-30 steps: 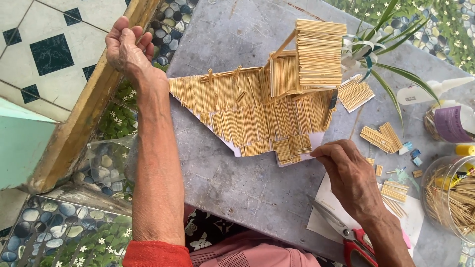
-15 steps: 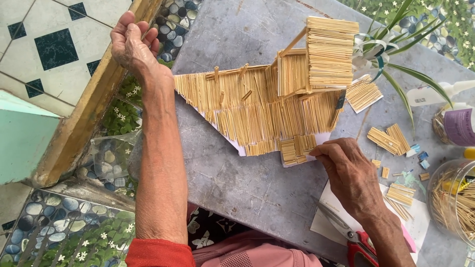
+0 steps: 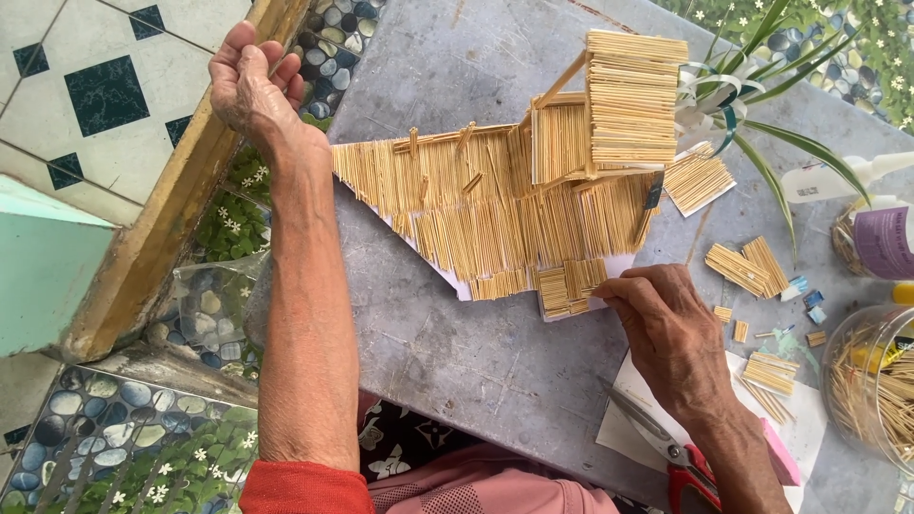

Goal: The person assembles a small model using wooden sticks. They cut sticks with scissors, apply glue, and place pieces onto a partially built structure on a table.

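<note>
We've got the toothpick model [image 3: 514, 209] lying centre frame on the grey table [image 3: 457, 352], long axis running from its pointed end at centre left to the tall stacked block at upper right. Bottom edge sits on white card, with small toothpick panels along it.

Our right hand [image 3: 666, 333] is lower right, fingers curled and pinched at the model's lower right corner, touching the small panel [image 3: 569, 286] there. We can't tell whether a loose stick is held between the fingertips. This hand is clearly the nearer one: contact, versus well apart for the other.

Our left hand [image 3: 252, 86] is upper left, raised over the wooden ledge [image 3: 162, 238], off the model. Fingers loosely curled together; looks like a thin toothpick between them, but too fine to confirm.

So from the right hand the model lies up and left; from the left hand, right and down.

Around it: loose toothpick bundles [image 3: 747, 266] right of the model, scissors [image 3: 666, 447] with red handles just beside the right wrist at the lower edge, a clear jar of toothpicks [image 3: 871, 390] at the right edge, a glue bottle [image 3: 838, 179] at upper right near the plant leaves [image 3: 752, 95].
</note>
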